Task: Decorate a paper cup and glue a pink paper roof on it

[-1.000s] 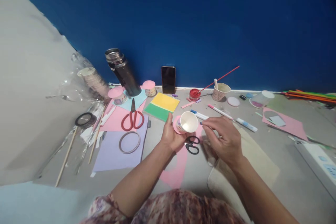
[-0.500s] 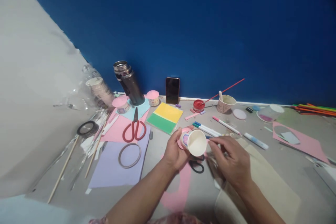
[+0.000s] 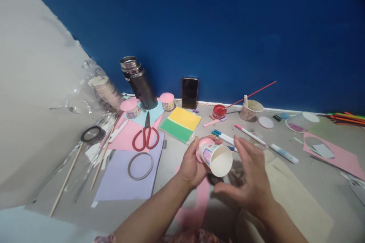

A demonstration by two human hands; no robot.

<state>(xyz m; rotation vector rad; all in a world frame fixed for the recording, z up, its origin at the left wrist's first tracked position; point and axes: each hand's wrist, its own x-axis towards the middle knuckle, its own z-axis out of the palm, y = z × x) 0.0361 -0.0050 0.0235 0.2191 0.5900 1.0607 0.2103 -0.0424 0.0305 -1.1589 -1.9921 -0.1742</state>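
A white paper cup (image 3: pixel 209 154) with coloured drawings and a pink disc at its base lies tilted in my left hand (image 3: pixel 191 165), its open mouth facing me and to the right. The fingers of that hand wrap round the base end. Just right of the cup, my right hand (image 3: pixel 252 178) is spread, thumb and fingers apart, holding nothing. Under the hands a dark scissor handle (image 3: pixel 214 179) shows in part, lying by a cut strip of pink paper (image 3: pixel 199 201).
Red-handled scissors (image 3: pixel 146 136) and a tape ring (image 3: pixel 140 166) lie on coloured sheets at left. Behind stand a flask (image 3: pixel 141 85), two pink-topped cups (image 3: pixel 167 101) and a phone (image 3: pixel 189 93). Markers (image 3: pixel 251 135), a red paint pot (image 3: pixel 219 111) and a patterned cup (image 3: pixel 249 111) are at right.
My right hand has gone from a pinch beside the cup's rim to spread fingers. The cup has turned slightly in my left hand, showing more of its drawn side.
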